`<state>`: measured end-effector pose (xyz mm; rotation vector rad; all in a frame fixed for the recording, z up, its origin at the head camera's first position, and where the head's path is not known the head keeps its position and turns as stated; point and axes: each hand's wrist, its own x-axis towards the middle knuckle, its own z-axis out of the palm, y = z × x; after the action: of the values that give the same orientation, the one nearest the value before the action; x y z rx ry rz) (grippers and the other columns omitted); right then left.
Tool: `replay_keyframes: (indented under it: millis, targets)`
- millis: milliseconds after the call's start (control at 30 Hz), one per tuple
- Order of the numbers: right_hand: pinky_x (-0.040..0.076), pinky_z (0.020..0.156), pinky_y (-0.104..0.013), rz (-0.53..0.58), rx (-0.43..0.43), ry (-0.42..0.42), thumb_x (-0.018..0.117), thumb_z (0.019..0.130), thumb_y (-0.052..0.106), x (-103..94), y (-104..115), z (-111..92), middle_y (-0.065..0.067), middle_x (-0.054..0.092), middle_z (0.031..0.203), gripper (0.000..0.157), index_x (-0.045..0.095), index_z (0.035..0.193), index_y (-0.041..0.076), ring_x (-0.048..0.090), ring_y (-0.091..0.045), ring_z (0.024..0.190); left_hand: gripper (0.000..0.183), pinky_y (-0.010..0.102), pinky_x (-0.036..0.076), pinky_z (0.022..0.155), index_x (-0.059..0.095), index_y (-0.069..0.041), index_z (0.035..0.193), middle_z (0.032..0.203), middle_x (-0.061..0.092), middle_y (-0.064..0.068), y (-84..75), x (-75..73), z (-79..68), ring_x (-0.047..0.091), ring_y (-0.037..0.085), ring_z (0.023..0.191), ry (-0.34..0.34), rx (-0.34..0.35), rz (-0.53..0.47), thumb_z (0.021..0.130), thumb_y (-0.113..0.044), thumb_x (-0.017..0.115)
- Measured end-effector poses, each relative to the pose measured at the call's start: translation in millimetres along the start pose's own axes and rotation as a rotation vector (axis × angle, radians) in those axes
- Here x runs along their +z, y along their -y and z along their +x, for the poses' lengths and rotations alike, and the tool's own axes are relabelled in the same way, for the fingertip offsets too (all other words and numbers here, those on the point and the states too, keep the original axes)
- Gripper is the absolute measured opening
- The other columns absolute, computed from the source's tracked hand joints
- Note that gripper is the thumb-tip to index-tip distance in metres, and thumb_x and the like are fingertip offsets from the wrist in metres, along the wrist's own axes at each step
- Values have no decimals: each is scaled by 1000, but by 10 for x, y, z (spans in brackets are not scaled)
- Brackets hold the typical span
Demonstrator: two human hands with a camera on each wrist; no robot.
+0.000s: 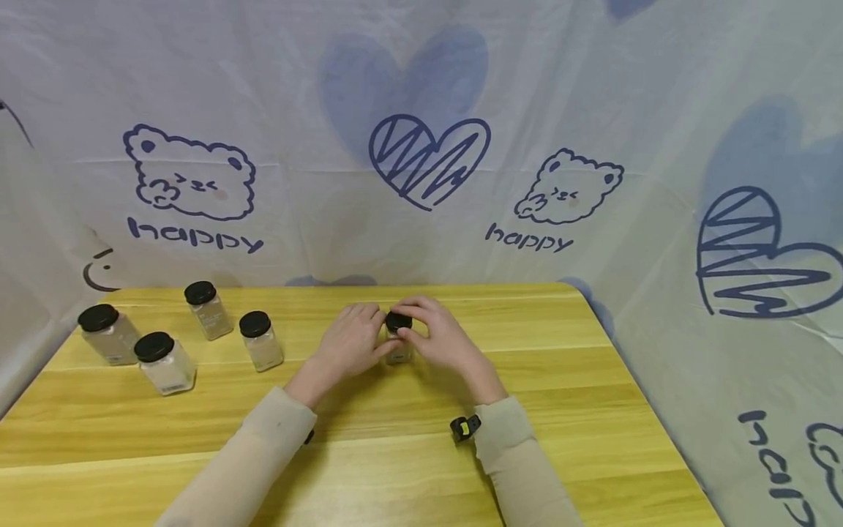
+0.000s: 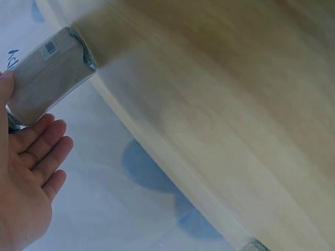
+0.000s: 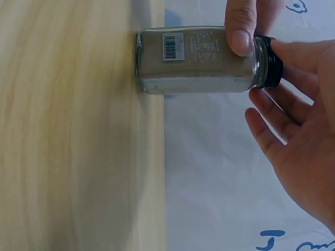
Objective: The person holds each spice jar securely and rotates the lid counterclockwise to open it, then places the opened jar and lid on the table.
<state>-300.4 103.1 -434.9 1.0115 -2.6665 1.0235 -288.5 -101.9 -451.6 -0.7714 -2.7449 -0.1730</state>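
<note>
A small square glass jar [image 1: 398, 356] with a black lid [image 1: 398, 320] stands upright near the table's back edge. Greyish-brown contents and a barcode label show on the jar [image 3: 209, 78] in the right wrist view. My left hand [image 1: 352, 340] holds the jar near its neck, the thumb against the front; in the left wrist view several fingers of this hand [image 2: 29, 188] reach past the side. From the other side, my right hand [image 1: 443, 338] pinches the black lid [image 3: 273, 63] between thumb and fingers. Whether the lid is loose cannot be seen.
Left on the wooden table [image 1: 395, 468] stand several similar black-lidded jars: a slim one [image 1: 263, 350], another slim one [image 1: 212, 316], a wider pale one [image 1: 170, 369] and a wider grey one [image 1: 113, 342]. A patterned cloth [image 1: 303, 88] hangs behind the table.
</note>
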Motion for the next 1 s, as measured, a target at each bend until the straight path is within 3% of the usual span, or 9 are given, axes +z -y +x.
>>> replay_keyframes:
  millis: [167, 400, 1000]
  targets:
    - [49, 108, -46, -4, 37, -48, 76, 98, 26, 34, 18, 7, -9, 59, 136, 44, 67, 136, 6, 57, -29, 127, 48, 48, 46, 108, 67, -2, 114, 106, 62, 8, 10, 10, -5, 61, 30, 107, 17, 6, 14, 99, -48, 69]
    - [54, 100, -44, -50, 49, -93, 79, 95, 27, 72, 37, 15, -10, 60, 130, 44, 68, 132, 6, 60, -27, 119, 47, 49, 46, 107, 66, -2, 115, 106, 62, 8, 8, 12, -11, 61, 30, 107, -7, 22, 20, 99, -46, 70]
    - [47, 111, -46, -17, -31, -23, 72, 99, 12, 36, 8, 22, -12, 60, 139, 39, 67, 137, 3, 56, -32, 132, 48, 48, 45, 107, 66, -1, 116, 105, 61, 8, 26, 17, -8, 60, 30, 107, -14, 23, -4, 100, -46, 69]
